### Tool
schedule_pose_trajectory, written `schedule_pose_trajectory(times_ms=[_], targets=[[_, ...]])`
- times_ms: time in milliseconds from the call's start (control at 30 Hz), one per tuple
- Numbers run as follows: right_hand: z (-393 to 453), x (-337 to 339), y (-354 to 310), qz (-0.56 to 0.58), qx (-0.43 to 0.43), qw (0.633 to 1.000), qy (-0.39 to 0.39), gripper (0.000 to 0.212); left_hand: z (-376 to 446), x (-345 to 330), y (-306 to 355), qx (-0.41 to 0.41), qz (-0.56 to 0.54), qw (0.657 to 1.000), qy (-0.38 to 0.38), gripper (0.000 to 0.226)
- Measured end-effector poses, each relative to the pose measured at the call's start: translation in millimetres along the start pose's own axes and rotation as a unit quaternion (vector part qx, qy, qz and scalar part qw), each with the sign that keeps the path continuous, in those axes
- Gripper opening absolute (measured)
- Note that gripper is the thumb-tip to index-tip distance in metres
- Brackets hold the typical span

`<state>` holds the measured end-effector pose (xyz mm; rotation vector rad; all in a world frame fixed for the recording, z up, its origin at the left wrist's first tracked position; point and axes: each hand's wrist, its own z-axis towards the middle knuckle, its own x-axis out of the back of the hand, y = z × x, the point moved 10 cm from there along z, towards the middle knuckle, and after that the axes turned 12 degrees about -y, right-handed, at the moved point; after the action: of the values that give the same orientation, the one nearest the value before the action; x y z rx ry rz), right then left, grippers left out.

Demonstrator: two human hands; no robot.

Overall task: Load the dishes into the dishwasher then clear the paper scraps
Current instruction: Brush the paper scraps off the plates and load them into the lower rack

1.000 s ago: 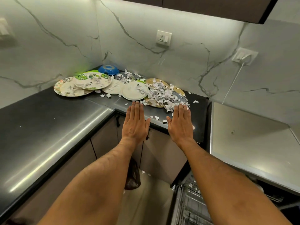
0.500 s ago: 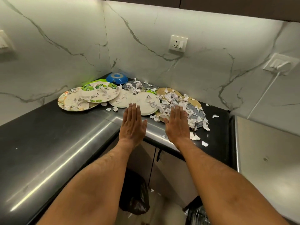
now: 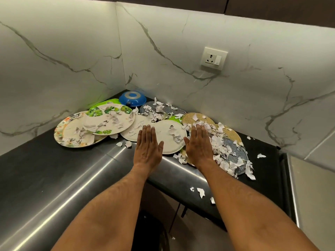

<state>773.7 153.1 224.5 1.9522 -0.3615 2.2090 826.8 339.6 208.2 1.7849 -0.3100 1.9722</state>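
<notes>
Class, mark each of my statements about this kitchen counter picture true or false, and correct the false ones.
1. Both hands are flat with straight fingers. True: the left hand and right hand hold nothing.
2. The blue bowl stands right way up. False: it sits upside down in the corner.
3. Paper scraps lie over several plates. True.
4. The white plate lies between the two hands. True.
5. A plug is in the wall socket. False: the socket has no plug in it.
</notes>
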Motion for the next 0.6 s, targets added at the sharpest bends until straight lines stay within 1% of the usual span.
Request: schedule_pose_trajectory(times_ms=[233, 367, 433, 500, 600], targets=[[47.0, -1.7, -11.0, -0.006, -0.029, 1.0, -0.011, 0.058, 64.9, -13.8, -28.6, -0.011, -0.037, 0.999, -0.025, 0.072], [67.7, -5.0, -11.1, -0.015, -0.056, 0.998, -0.011, 0.055, 85.6, -31.7, -38.1, -0.027, -0.03, 0.998, -0.047, 0.07], [76.4, -13.1, -13.4, -0.026, -0.059, 0.998, -0.011, 0.054, 93.8, -43.1, -44.1, -0.022, -0.026, 0.998, -0.059, 0.069], [86.2, -25.5, -15.5, -0.032, -0.057, 0.997, -0.029, 0.054, 100.9, -55.6, -50.8, -0.013, -0.024, 0.997, -0.077, 0.068], [104.1, -40.9, -16.6, -0.021, -0.047, 0.998, -0.041, 0.045, 116.1, -72.0, -59.6, 0.002, -0.02, 0.995, -0.093, 0.066]])
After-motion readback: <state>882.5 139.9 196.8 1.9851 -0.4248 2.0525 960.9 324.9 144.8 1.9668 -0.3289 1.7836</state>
